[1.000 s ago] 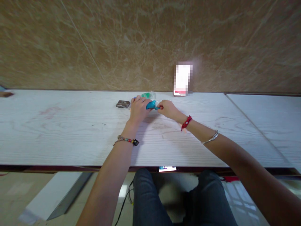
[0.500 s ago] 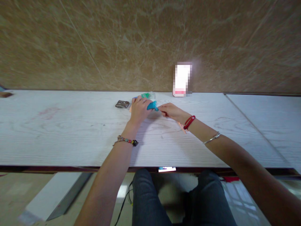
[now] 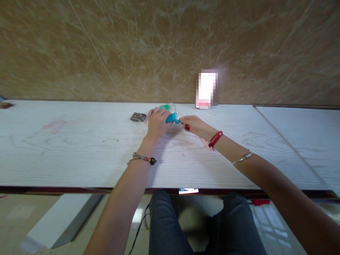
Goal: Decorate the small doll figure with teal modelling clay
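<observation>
My left hand (image 3: 157, 122) is closed around a soft-looking blue packet (image 3: 171, 118), whose right end sticks out past the fingers. At that end is a bit of clear wrapper (image 3: 178, 119), and the fingertips of my right hand (image 3: 191, 124) pinch its edge. Just behind my left hand lies a green packet (image 3: 165, 107) in clear film. To the left, apart from my hand, sits a dark brown packet (image 3: 138, 117) with a shiny wrapping. A little orange shows beside my left hand, mostly hidden by it.
A bright-screened phone (image 3: 205, 90), blurred out, leans against the brown marbled wall (image 3: 132, 53) behind the white wood-grain table (image 3: 79, 152). A thin orange strip (image 3: 205, 144) lies under my right wrist. Near the far left end is a brown object (image 3: 5, 105).
My right hand has shifted slightly to the right, with a little more clear wrapper showing between it and the blue packet. My left hand stays nearly in place.
</observation>
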`<move>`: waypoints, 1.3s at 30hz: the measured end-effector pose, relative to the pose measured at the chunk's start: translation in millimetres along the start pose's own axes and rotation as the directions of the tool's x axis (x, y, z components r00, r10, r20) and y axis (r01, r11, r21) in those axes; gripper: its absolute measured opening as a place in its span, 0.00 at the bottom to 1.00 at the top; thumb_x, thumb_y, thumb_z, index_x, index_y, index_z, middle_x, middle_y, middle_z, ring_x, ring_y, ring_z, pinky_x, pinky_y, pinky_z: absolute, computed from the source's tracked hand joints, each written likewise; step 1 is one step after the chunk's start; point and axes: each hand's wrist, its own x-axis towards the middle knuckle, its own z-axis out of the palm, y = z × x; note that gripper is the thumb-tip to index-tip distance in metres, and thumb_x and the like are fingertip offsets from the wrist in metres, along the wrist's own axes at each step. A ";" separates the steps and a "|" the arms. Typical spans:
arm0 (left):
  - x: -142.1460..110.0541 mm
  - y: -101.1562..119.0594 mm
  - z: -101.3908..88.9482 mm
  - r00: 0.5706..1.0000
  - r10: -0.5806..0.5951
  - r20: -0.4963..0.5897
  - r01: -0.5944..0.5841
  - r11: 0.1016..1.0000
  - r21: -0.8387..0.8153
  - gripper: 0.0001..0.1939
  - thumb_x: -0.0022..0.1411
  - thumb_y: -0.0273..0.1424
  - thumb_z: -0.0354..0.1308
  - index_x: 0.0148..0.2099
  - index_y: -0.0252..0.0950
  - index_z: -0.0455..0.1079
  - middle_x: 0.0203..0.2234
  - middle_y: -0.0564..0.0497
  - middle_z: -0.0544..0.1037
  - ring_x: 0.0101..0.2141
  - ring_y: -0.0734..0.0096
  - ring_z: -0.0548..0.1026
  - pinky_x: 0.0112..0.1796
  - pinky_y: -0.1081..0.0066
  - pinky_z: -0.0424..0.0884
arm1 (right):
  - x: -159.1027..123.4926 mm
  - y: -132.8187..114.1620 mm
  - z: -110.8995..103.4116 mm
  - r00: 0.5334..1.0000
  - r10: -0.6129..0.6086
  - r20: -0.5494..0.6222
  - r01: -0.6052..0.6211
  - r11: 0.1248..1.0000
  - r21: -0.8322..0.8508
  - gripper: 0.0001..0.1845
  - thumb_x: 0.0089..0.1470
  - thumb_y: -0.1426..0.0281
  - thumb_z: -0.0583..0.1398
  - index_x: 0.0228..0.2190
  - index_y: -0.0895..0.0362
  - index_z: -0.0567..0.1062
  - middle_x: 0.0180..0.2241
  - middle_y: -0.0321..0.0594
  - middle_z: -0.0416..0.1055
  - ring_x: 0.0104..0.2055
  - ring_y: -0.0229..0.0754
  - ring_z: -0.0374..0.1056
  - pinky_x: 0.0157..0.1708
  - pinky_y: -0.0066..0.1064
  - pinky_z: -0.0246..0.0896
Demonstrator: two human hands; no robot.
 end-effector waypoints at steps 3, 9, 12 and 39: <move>2.2 -1.2 2.7 0.999 -0.026 0.036 0.027 0.999 -0.032 0.09 0.55 0.36 0.57 0.38 0.39 0.72 0.36 0.46 0.76 0.44 0.55 0.66 0.42 0.60 0.59 | -0.9 3.5 -3.5 0.986 -0.164 -0.023 0.159 0.976 -0.152 0.05 0.49 0.77 0.59 0.30 0.59 0.75 0.17 0.29 0.62 0.20 0.29 0.57 0.22 0.24 0.52; 6.5 -0.1 3.8 0.984 -0.088 0.152 0.128 0.952 -0.277 0.10 0.51 0.37 0.57 0.31 0.35 0.70 0.27 0.51 0.74 0.31 0.67 0.67 0.32 0.70 0.59 | 1.1 9.3 -13.9 0.930 -0.357 0.089 0.367 0.893 -0.261 0.12 0.42 0.72 0.64 0.34 0.57 0.78 0.24 0.33 0.68 0.23 0.31 0.59 0.25 0.27 0.56; 7.2 1.4 0.8 0.964 -0.134 0.231 0.214 0.904 -0.370 0.11 0.49 0.38 0.58 0.27 0.34 0.68 0.21 0.55 0.68 0.26 0.73 0.64 0.28 0.73 0.56 | 6.4 12.9 -16.8 0.862 -0.483 0.152 0.506 0.815 -0.283 0.12 0.40 0.69 0.66 0.32 0.55 0.78 0.31 0.36 0.68 0.29 0.33 0.60 0.30 0.30 0.59; 5.2 -7.0 12.8 0.901 0.036 0.433 0.244 0.783 -0.572 0.16 0.45 0.42 0.57 0.23 0.32 0.66 0.16 0.58 0.61 0.22 0.78 0.59 0.24 0.75 0.52 | 8.9 8.3 -35.0 0.787 -0.419 0.453 0.613 0.615 -0.495 0.07 0.43 0.73 0.64 0.30 0.56 0.75 0.28 0.32 0.56 0.28 0.32 0.54 0.29 0.29 0.52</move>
